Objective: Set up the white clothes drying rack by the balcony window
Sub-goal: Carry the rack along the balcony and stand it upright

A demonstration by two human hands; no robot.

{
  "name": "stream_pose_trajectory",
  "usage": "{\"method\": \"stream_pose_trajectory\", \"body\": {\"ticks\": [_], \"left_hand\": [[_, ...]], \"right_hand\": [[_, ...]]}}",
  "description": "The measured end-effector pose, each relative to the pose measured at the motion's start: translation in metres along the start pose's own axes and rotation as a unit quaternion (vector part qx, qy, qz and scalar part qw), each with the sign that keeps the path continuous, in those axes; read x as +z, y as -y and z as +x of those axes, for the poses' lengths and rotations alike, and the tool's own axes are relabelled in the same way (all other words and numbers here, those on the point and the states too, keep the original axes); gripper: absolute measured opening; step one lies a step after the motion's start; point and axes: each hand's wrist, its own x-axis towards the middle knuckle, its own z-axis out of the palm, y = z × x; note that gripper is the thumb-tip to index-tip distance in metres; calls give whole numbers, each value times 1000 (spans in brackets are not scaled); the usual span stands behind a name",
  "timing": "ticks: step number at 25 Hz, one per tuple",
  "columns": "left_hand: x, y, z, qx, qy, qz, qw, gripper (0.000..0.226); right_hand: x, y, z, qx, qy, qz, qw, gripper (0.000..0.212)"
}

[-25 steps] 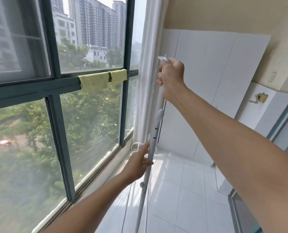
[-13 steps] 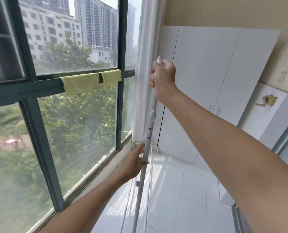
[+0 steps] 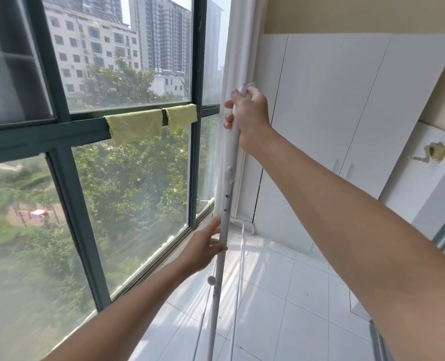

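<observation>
The white drying rack point(image 3: 227, 196) stands folded and nearly upright in front of me, a thin tube with round knobs and small holes, thinner rods running down to the tiled floor. My right hand point(image 3: 247, 114) is wrapped around the top end of the main tube. Lower down, my left hand point(image 3: 205, 246) rests against the tube's left side with fingers and thumb spread along it, not closed around it. The balcony window point(image 3: 127, 178) with its dark green frame is immediately left of the rack.
Two yellow-green cloths point(image 3: 135, 127) hang over the window's horizontal bar. A white curtain point(image 3: 238, 61) hangs in the corner behind the rack. White cabinet doors point(image 3: 346, 113) fill the far wall. White floor tiles point(image 3: 281, 295) stretch to the right.
The view has shifted right and down, so the window and cloths appear further right. Both hands keep their places on the rack, which stays nearly upright.
</observation>
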Motion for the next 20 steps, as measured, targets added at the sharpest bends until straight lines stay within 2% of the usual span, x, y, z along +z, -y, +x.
{"method": "stream_pose_trajectory", "body": {"ticks": [4,8,11,13,15,17,20], "left_hand": [[-8,-2,-7,6,-4,13,1000,82],[-18,-7,-18,-12,11,-1,1000,81],[-26,-19,-31,-22,22,-18,999,81],[-31,-24,-42,-28,16,-30,999,78],[-35,-23,-55,-39,5,-39,998,74],[-37,-19,-71,-59,-5,-48,997,69],[-35,-10,-98,-80,-23,-39,996,61]], "right_hand": [[4,4,-8,19,21,14,999,21],[6,1,-22,34,60,34,997,19],[0,-3,-34,35,46,-35,998,46],[-8,-6,-48,28,19,-68,997,56],[-25,-15,-65,21,-20,-82,996,51],[-45,-34,-89,36,-47,-68,996,25],[-79,-68,-138,89,-91,-48,991,27]]}}
